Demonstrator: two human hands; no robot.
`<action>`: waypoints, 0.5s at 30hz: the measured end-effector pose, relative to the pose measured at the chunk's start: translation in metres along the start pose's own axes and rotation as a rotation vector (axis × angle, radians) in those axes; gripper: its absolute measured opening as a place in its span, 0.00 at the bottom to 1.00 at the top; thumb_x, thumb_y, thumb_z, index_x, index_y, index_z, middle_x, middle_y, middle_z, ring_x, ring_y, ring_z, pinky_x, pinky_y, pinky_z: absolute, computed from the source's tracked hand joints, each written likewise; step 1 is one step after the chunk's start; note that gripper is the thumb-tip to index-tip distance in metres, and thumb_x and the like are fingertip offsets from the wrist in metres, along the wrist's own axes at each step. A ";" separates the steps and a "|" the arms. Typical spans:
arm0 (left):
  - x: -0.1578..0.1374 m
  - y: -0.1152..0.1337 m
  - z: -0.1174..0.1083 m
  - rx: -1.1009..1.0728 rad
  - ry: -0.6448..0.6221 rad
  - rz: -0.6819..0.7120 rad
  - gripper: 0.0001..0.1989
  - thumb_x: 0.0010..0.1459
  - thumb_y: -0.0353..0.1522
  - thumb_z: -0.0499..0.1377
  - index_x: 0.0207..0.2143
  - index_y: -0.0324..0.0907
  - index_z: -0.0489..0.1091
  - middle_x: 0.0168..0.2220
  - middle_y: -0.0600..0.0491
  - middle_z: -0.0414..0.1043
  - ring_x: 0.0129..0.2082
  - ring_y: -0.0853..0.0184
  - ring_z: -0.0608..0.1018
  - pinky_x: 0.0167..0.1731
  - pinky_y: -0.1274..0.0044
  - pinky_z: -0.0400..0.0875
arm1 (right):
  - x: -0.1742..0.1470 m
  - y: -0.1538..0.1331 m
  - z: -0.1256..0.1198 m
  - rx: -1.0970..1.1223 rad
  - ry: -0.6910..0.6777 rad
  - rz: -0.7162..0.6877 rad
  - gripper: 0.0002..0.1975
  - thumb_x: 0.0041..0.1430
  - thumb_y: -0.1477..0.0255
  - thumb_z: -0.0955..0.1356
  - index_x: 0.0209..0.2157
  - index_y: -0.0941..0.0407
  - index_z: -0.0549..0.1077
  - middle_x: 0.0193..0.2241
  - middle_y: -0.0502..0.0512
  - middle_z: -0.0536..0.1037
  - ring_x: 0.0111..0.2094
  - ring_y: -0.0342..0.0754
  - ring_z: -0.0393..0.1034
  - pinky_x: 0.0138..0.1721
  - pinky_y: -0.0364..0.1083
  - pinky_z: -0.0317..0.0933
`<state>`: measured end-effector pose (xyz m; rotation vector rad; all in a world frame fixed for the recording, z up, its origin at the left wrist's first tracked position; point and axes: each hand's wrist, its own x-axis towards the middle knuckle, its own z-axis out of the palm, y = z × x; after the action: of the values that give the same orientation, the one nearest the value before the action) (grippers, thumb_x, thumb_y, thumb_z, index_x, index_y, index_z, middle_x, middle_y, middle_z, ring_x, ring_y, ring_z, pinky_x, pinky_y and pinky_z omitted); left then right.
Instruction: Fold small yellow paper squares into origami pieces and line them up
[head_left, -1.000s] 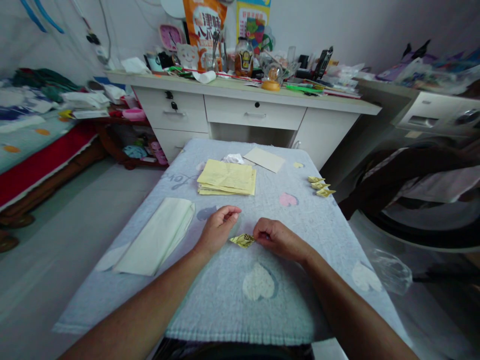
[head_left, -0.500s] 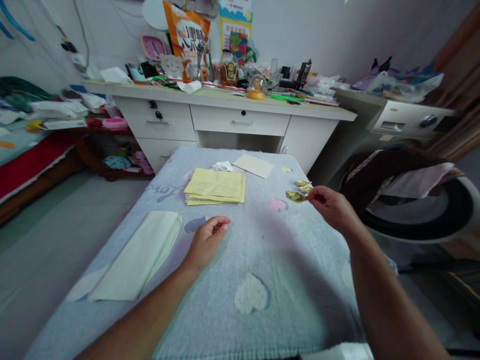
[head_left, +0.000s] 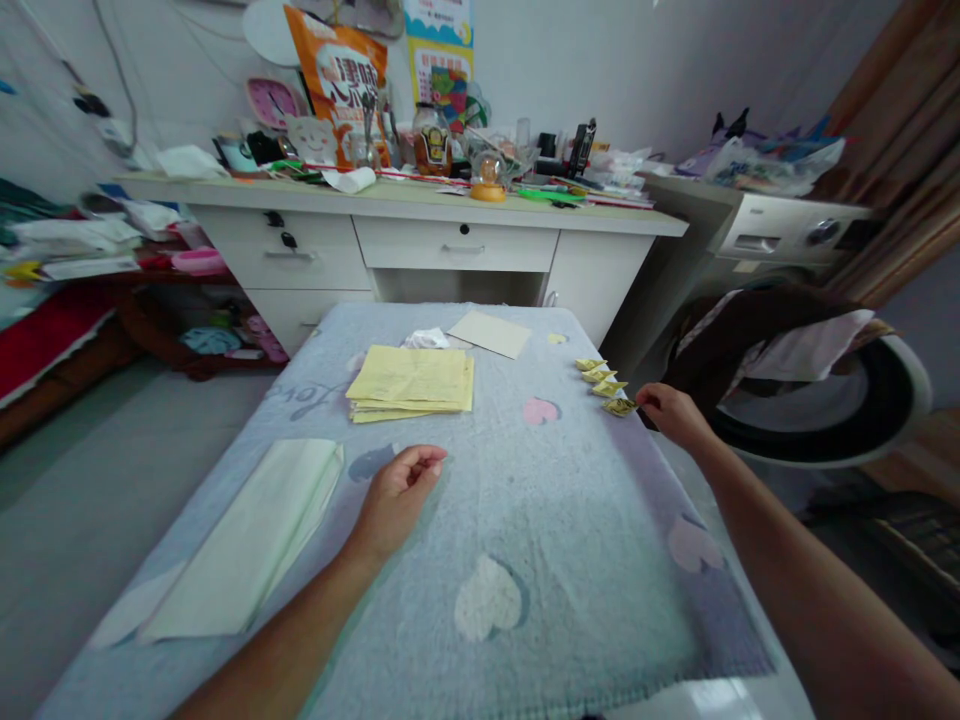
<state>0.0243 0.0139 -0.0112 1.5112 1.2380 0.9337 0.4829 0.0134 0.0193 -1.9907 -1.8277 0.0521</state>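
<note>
At the right edge of the cloth, my right hand (head_left: 671, 412) pinches the end of a folded yellow paper piece (head_left: 619, 407) with printed marks. This piece sits nearest me in a short row with several other folded yellow papers (head_left: 600, 377). My left hand (head_left: 399, 492) rests over the left-middle of the cloth, fingers curled together with nothing visible in them. Beyond it lies a stack of yellow paper sheets (head_left: 411, 380). To its left is a folded pale green-white sheet (head_left: 251, 545).
A blue heart-patterned cloth (head_left: 570, 540) covers the table. A beige card (head_left: 491, 333) and a crumpled white tissue (head_left: 426, 339) lie at its far side. Behind stands a cluttered white desk (head_left: 457, 243). An open washing machine (head_left: 780, 225) with hanging clothes is at the right.
My right hand has brought the folded paper to the near end of the row, at the cloth's edge. The left hand keeps its curled pose. The view has shifted slightly right.
</note>
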 end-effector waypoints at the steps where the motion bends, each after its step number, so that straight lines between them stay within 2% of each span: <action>1: 0.000 0.000 0.000 0.006 -0.001 -0.001 0.14 0.55 0.38 0.58 0.41 0.40 0.72 0.33 0.52 0.74 0.33 0.67 0.74 0.35 0.76 0.67 | 0.001 0.000 0.002 0.003 0.000 0.000 0.08 0.47 0.76 0.62 0.27 0.57 0.72 0.27 0.54 0.75 0.28 0.46 0.67 0.31 0.43 0.58; 15: 0.000 0.000 -0.001 0.006 -0.004 -0.003 0.13 0.55 0.38 0.58 0.40 0.40 0.72 0.32 0.53 0.73 0.32 0.67 0.74 0.33 0.77 0.67 | 0.007 0.010 0.011 0.041 0.027 0.058 0.08 0.46 0.76 0.62 0.27 0.56 0.72 0.24 0.52 0.75 0.24 0.45 0.65 0.28 0.43 0.58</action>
<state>0.0233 0.0136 -0.0108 1.5148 1.2403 0.9252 0.4900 0.0232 0.0078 -2.0064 -1.7376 0.0791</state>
